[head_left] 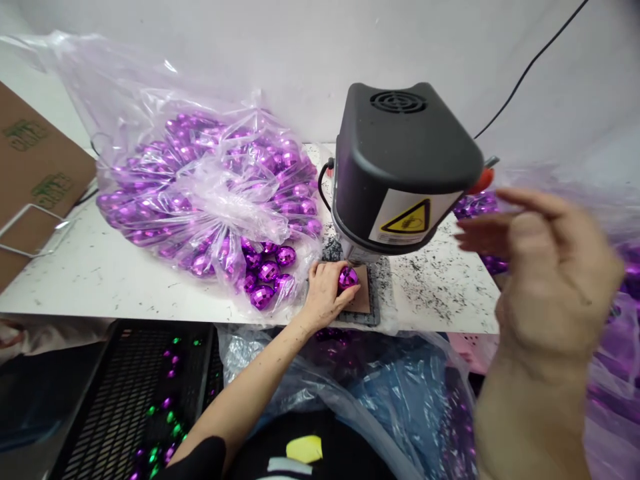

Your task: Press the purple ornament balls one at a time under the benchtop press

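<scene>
My left hand (325,292) grips a shiny purple faceted ball (348,277) and holds it on the small brown pad (364,300) under the head of a black bench machine (400,167). My right hand (545,267) is raised close to the camera, blurred, fingers apart and empty, to the right of the machine near its red lever tip (483,180). A large clear plastic bag (210,193) full of the same purple balls lies left of the machine, its mouth spilling several balls beside my left hand.
The white table (100,273) is speckled with black marks. A cardboard box (35,180) stands far left. A black crate (135,393) with small green and purple pieces sits below the table. More purple balls in plastic lie at right (620,280). A bag (400,393) hangs under the edge.
</scene>
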`<action>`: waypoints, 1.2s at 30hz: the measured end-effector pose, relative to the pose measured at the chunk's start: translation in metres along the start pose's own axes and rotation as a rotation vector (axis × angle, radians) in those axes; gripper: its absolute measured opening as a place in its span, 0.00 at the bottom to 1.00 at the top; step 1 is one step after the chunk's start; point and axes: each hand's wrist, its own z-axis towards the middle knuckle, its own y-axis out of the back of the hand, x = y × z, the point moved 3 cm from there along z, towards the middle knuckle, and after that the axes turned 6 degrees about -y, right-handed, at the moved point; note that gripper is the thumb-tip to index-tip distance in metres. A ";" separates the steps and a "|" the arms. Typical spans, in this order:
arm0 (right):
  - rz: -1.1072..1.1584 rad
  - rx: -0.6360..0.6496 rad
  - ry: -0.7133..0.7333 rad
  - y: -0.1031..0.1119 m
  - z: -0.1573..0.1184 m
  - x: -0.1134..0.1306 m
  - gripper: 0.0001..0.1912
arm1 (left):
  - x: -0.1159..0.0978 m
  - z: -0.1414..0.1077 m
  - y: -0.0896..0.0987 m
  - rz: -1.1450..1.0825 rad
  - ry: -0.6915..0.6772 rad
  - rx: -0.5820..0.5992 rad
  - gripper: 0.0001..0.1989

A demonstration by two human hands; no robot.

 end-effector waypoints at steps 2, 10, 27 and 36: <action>-0.048 0.003 0.111 -0.010 0.019 0.023 0.25 | 0.000 -0.001 0.000 -0.026 -0.001 0.004 0.18; -0.414 0.030 0.216 -0.037 0.059 0.030 0.31 | 0.002 -0.003 -0.001 -0.105 0.011 0.027 0.19; -0.426 -0.198 0.563 -0.020 -0.020 0.006 0.05 | -0.007 -0.001 0.008 -0.119 0.065 0.083 0.18; -0.289 -0.183 0.512 -0.029 -0.052 -0.036 0.06 | -0.004 -0.005 0.004 -0.121 0.032 0.053 0.18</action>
